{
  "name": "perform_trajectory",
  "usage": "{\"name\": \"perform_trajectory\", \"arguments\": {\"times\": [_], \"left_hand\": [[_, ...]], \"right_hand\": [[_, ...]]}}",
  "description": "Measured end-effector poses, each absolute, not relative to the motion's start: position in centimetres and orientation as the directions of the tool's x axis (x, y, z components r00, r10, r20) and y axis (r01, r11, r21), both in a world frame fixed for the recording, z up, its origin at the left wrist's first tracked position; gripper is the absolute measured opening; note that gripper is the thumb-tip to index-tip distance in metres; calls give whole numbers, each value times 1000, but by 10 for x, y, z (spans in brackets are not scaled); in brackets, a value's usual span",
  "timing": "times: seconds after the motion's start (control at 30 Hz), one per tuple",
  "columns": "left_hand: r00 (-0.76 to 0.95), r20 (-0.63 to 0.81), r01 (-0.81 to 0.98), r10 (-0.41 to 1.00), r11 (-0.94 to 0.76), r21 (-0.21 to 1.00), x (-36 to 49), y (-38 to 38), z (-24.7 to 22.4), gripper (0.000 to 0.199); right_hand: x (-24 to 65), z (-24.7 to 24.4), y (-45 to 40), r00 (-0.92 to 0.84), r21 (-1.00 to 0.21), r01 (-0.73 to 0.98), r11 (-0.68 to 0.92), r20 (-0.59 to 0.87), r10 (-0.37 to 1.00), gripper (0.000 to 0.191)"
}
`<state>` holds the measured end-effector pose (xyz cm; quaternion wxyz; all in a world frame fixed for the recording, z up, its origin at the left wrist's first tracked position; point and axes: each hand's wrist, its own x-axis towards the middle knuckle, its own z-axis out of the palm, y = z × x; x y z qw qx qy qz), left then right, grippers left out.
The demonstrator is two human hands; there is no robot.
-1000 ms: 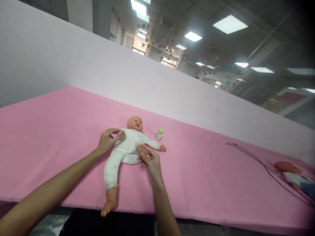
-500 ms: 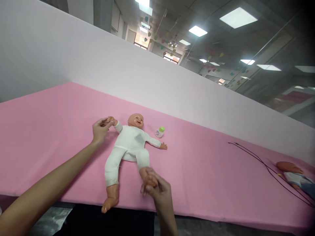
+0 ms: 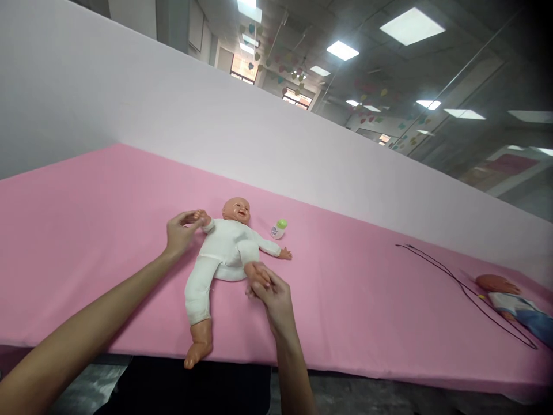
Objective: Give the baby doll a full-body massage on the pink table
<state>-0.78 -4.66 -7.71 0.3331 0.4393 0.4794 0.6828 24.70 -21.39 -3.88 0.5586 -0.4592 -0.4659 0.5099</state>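
Observation:
A baby doll (image 3: 227,242) with a white cloth body lies on its back on the pink-covered table (image 3: 354,305), its head toward the wall. My left hand (image 3: 181,232) is closed around the doll's hand on the left side, with that arm bent up beside its head. My right hand (image 3: 272,291) grips the doll's foot on the right side, and that leg is raised and bent toward the belly. The doll's other leg lies straight, its foot at the table's front edge. Its other arm rests stretched out on the cover.
A small bottle with a green cap (image 3: 279,229) lies beside the doll's head. Farther right are a thin dark cable (image 3: 449,272) and a second doll (image 3: 514,302) in white and blue clothes. A white wall (image 3: 259,144) runs along the back edge.
My right hand has pushed the doll's foot up toward its belly, bending the leg more. My left hand has moved slightly right, bringing the doll's hand closer to its head.

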Motion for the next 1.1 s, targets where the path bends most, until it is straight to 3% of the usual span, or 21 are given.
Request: {"name": "perform_trajectory", "arguments": {"times": [0.13, 0.2, 0.27, 0.33, 0.47, 0.57, 0.63, 0.7, 0.77, 0.93, 1.03, 1.1], "left_hand": [[-600, -50, -265, 799, -140, 954, -35, -24, -85, 31], [-622, -126, -328, 772, -111, 938, -41, -20, -85, 30], [-619, -44, -270, 784, -161, 949, -39, -23, -80, 29], [-575, 132, -141, 808, -257, 956, -28, -32, -71, 29], [-311, 479, 192, 821, -440, 877, -1, -58, -65, 27], [-1, 587, 364, 810, -546, 754, 11, -70, -73, 21], [98, 591, 389, 801, -577, 718, 14, -72, -78, 20], [35, 565, 341, 824, -541, 768, 12, -68, -80, 20], [-146, 495, 204, 857, -463, 862, 4, -58, -81, 24], [-570, 76, -164, 818, -203, 965, -30, -26, -85, 27], [-630, -90, -294, 771, -130, 947, -41, -19, -86, 28], [-623, -29, -258, 782, -171, 951, -37, -22, -81, 30]], "right_hand": [[269, -86, -278, 34, -975, -220, 3, -4, 999, 42], [270, -103, -294, 15, -965, -262, -10, -14, 1000, 41], [265, -102, -294, 11, -960, -279, 0, -3, 1000, 41], [258, -81, -280, 17, -964, -263, 30, 26, 1000, 41], [239, -31, -221, -14, -987, -143, 67, 70, 997, 43], [221, -23, -173, -29, -991, -116, 67, 71, 997, 48], [214, -26, -156, -4, -989, -139, 60, 62, 998, 54], [213, -27, -157, 12, -987, -150, 60, 59, 998, 55], [221, -28, -178, 14, -988, -141, 59, 58, 998, 51], [255, -61, -260, 23, -982, -189, 22, 18, 1000, 36], [264, -88, -289, -5, -963, -261, -67, -68, 998, 39], [263, -88, -291, -11, -960, -271, -70, -69, 998, 39]]}}
